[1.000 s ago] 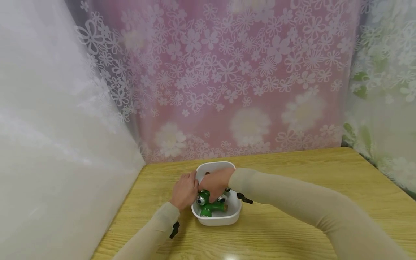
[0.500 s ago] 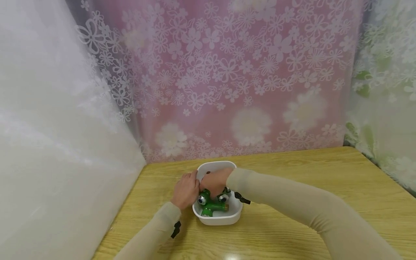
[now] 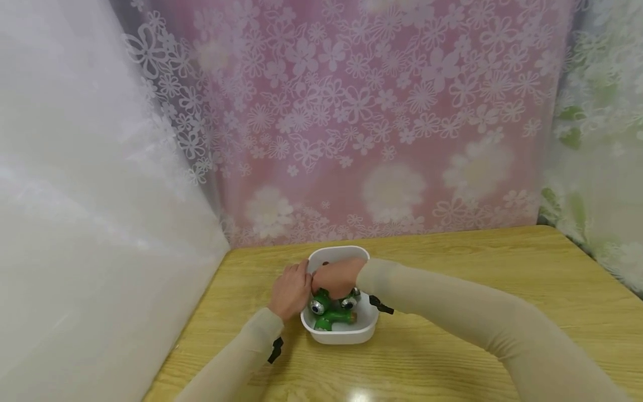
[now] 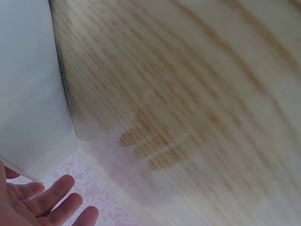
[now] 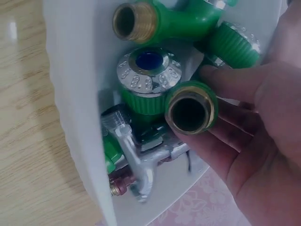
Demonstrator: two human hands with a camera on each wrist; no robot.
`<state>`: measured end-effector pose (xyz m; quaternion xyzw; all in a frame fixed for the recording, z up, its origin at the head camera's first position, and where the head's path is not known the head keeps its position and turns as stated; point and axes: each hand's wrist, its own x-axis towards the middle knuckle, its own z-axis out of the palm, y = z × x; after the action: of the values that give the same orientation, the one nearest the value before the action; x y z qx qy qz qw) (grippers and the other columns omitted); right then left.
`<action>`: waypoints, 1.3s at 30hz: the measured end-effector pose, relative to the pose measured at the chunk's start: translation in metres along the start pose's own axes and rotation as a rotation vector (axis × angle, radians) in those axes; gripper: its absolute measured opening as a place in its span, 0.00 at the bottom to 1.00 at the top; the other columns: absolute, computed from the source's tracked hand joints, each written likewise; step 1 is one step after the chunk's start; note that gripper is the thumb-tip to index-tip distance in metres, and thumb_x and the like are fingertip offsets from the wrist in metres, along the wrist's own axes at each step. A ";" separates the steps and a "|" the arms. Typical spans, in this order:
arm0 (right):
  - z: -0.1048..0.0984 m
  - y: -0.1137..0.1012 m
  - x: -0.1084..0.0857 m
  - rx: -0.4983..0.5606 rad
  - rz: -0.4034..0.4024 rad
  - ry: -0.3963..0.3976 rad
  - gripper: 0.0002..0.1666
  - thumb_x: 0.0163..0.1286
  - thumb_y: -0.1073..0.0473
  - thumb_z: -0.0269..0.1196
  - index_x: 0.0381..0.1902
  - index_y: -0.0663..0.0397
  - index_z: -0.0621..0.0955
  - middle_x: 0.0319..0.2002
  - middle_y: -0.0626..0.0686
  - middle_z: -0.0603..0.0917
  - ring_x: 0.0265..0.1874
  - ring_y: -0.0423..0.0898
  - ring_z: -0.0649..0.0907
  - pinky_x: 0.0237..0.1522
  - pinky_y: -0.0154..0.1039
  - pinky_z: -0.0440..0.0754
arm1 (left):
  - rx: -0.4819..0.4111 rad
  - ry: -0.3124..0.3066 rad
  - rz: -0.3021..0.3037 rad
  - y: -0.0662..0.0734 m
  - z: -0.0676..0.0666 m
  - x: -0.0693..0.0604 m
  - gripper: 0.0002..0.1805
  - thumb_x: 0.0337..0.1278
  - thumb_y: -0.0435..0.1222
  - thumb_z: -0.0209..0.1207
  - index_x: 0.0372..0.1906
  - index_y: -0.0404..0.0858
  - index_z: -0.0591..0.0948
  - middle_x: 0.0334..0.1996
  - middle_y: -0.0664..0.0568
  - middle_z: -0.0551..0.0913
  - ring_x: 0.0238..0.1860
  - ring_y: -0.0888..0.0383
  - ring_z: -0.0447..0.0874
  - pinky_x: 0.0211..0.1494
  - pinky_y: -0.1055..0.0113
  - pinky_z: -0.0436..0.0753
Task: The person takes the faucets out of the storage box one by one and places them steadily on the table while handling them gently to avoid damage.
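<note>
A white plastic bin [image 3: 337, 337] on the table holds several green valves with brass threaded ends and chrome-trimmed knobs. My right hand [image 3: 337, 277] is reaching inside it. In the right wrist view that hand [image 5: 256, 127] grips a green valve [image 5: 192, 107] between thumb and fingers, its brass mouth facing the camera. Beside it lie a green valve with a silver knob [image 5: 149, 77], another with a brass end [image 5: 181, 23] and a chrome tap [image 5: 141, 165]. My left hand [image 3: 291, 291] rests at the bin's left rim; its fingers [image 4: 56, 192] are loosely extended outside the wall.
The bin stands on a wood-grain table [image 3: 452, 324], near its back edge. Behind hangs a pink flowered curtain [image 3: 382, 139]. A white sheet [image 3: 100, 223] closes off the left side, and a pale leafy curtain [image 3: 603, 167] hangs at the right.
My right hand has shifted slightly toward the back of the bin, uncovering more of the green valves at the front. The left hand stays at the rim, while the head view drifts slightly.
</note>
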<state>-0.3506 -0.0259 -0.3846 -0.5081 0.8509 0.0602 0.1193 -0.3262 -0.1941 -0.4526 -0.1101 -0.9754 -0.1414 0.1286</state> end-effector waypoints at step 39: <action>-0.020 0.018 -0.082 0.038 0.072 0.095 0.19 0.68 0.61 0.68 0.57 0.45 0.84 0.51 0.45 0.80 0.42 0.36 0.80 0.47 0.34 0.82 | 0.016 -0.014 -0.045 0.004 0.002 0.002 0.26 0.76 0.41 0.44 0.73 0.37 0.69 0.61 0.40 0.80 0.62 0.44 0.78 0.62 0.47 0.79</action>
<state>-0.3325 0.0478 -0.3444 -0.4772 0.8742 0.0242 0.0860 -0.3275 -0.1889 -0.4533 -0.0880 -0.9796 -0.1359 0.1193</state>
